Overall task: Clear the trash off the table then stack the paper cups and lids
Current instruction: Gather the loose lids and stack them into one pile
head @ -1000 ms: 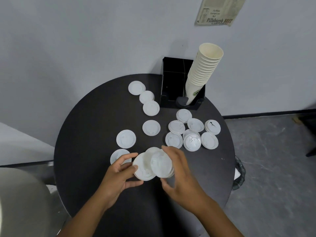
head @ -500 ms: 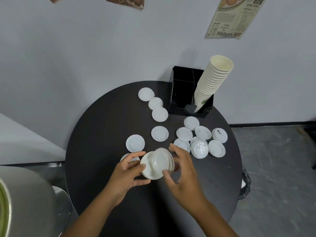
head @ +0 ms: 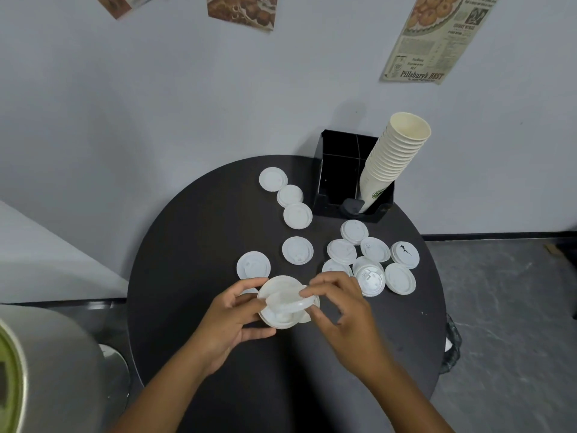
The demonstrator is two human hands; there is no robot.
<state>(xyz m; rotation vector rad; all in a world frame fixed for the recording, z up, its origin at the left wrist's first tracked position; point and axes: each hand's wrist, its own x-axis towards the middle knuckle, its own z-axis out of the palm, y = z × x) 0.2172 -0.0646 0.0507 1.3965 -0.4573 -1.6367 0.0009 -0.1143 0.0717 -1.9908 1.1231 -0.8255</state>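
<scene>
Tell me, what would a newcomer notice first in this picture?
Both hands, left and right, hold a small pile of white lids over the near part of the round black table. More lids lie scattered beyond, and a leaning stack of cups stands in the black holder by the wall.

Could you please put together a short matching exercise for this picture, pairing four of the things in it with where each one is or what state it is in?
Things:
1. stack of paper cups
2. lid with a black mark
3. lids being stacked
4. poster

Places or states:
A. held between the left hand and the right hand
B. stuck on the wall
C. leaning in the black holder
D. lying flat near the right edge of the table

Pairs: 1-C, 2-D, 3-A, 4-B
</scene>
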